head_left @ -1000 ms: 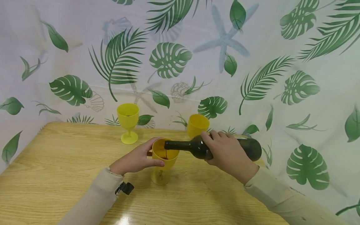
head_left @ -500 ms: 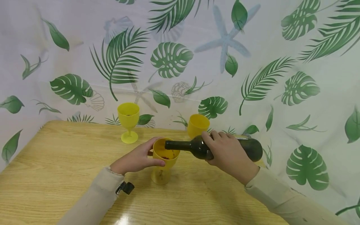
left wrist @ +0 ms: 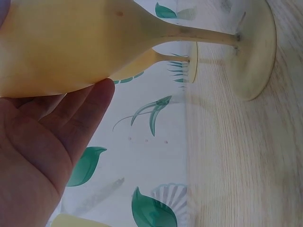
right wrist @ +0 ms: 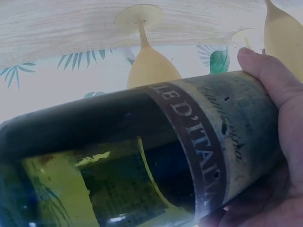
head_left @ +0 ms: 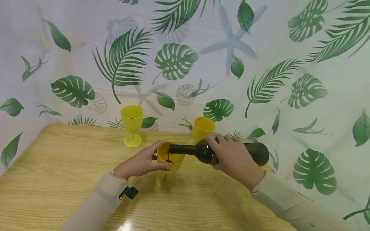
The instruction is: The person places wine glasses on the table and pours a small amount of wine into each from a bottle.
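A yellow plastic goblet (head_left: 171, 168) stands upright on the table, its bowl between the thumb and fingers of my left hand (head_left: 140, 164). From the right, my right hand (head_left: 234, 158) grips a dark green wine bottle (head_left: 204, 151) round its body. The bottle lies nearly level, its mouth just inside the goblet's rim. A thin stream of dark red liquid falls from it into the bowl. The left wrist view has the goblet's stem and foot (left wrist: 251, 56) on the wood. A worn label (right wrist: 236, 137) shows on the bottle in the right wrist view.
A second yellow goblet (head_left: 132, 118) with dark liquid inside stands at the back left of the wooden table (head_left: 72, 166). Behind the bottle is a third goblet (head_left: 203, 129), its lower part hidden. A leaf-printed cloth (head_left: 185, 93) hangs along the table's back edge.
Both hands, the goblet and the bottle hold nearly the same places. The thin stream of liquid changes its shape and spot inside the bowl; it falls near the bottle's mouth now.
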